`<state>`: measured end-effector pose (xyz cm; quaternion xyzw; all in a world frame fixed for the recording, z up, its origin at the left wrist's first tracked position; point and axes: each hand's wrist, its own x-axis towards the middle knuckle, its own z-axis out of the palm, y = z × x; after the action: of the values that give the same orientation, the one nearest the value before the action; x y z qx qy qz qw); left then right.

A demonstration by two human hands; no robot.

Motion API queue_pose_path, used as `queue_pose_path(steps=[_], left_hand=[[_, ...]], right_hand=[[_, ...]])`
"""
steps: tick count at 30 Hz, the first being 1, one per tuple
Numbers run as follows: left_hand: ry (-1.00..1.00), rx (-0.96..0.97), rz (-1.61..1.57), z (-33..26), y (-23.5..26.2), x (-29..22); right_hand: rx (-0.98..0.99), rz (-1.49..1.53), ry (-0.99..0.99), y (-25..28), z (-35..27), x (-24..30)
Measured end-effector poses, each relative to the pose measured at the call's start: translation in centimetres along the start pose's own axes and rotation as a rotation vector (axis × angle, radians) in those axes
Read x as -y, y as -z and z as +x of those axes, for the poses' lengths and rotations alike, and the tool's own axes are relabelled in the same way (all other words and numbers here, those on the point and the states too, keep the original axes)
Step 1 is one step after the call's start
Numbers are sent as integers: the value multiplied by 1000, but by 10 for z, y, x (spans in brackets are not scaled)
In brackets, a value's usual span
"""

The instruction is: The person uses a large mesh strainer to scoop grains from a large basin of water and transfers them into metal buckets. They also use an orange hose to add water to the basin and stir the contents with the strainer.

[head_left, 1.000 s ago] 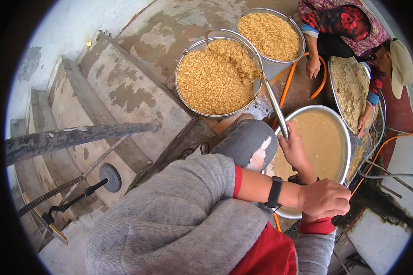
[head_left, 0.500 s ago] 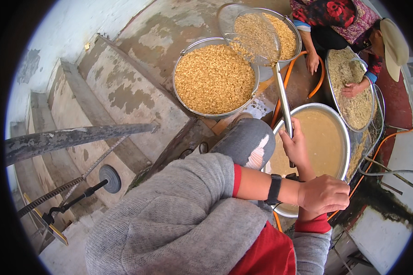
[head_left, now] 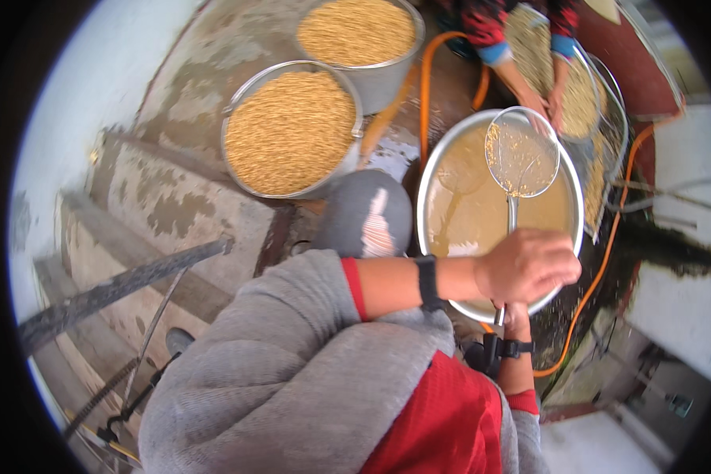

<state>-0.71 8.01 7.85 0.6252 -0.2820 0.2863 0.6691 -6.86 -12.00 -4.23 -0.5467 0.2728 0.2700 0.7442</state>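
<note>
My left hand (head_left: 529,265) is closed around the long metal handle of a round wire strainer (head_left: 521,158). Just below it my right hand (head_left: 515,316) grips the same handle and is mostly hidden by the left. The strainer's mesh holds a few grains and hangs over a wide metal basin (head_left: 430,166) of murky brown water. My grey-clad knee (head_left: 367,213) is beside the basin's left rim. Left of the basin stands a big pot (head_left: 288,130) heaped with golden grain, with a second full pot (head_left: 355,31) behind it.
Another person's hands (head_left: 541,99) work in a flat wire tray of grain (head_left: 584,95) beyond the basin. An orange hose (head_left: 426,71) runs between the pots and around the basin. Concrete steps (head_left: 150,205) and a metal rail (head_left: 118,288) lie to my left.
The strainer has swung from above the grain pots to above the water basin, and its load of grain is gone. Both hands moved right with the handle.
</note>
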Motion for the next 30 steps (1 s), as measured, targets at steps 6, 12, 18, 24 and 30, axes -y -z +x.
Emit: queue_pose_path(steps=[6, 12, 18, 24, 30], left_hand=[[90, 147, -5, -4, -11, 8], [309, 161, 55, -4, -20, 29], [662, 118, -10, -2, -30, 49], [688, 746, 192, 23, -73, 56], [748, 995, 433, 0, -80, 98]], right_hand=[[-307, 405, -52, 103, 23, -67], [-54, 261, -230, 73, 75, -89], [-277, 47, -270, 152, -11, -97], [-137, 333, -9, 94, 47, -49], [8, 344, -128, 109, -30, -11]])
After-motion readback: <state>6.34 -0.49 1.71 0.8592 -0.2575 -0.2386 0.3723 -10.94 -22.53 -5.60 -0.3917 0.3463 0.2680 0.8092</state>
